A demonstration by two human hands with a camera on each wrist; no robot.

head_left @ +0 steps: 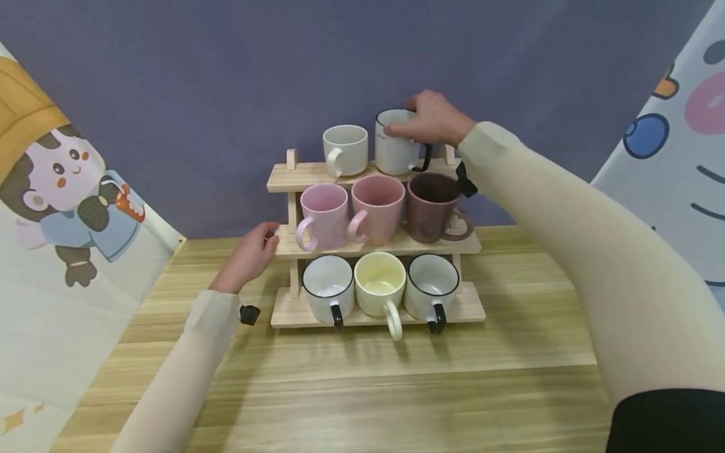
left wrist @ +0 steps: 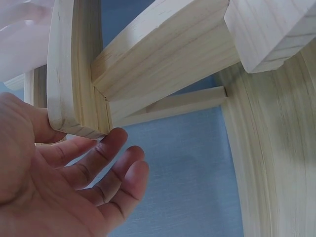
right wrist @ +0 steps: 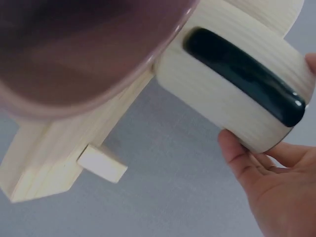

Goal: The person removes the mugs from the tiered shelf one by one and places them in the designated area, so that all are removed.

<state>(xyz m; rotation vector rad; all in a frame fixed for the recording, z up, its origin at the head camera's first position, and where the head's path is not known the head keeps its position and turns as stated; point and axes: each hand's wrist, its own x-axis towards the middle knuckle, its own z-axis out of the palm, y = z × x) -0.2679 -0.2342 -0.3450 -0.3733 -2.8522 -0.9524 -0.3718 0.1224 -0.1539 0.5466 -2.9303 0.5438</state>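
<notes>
A three-step wooden shelf (head_left: 280, 177) stands against the backdrop, holding several mugs. On its top step, my right hand (head_left: 433, 119) grips a white mug with a black rim and black handle (head_left: 392, 151) near the rim. The right wrist view shows my fingers and thumb of that hand (right wrist: 281, 182) around the mug's upper end, its black handle (right wrist: 244, 74) facing the camera. My left hand (head_left: 249, 255) holds the left end of the middle step, its fingers (left wrist: 116, 143) curled under the wood. Beside the gripped mug sits a plain white mug (head_left: 354, 154).
On the middle step stand a lilac mug (head_left: 328, 226), a pink mug (head_left: 385, 217) and a dark mauve mug (head_left: 427, 217). Below are a pale yellow mug (head_left: 370, 302) and two black-rimmed white mugs. The shelf stands on a wood-grain table (head_left: 362, 390).
</notes>
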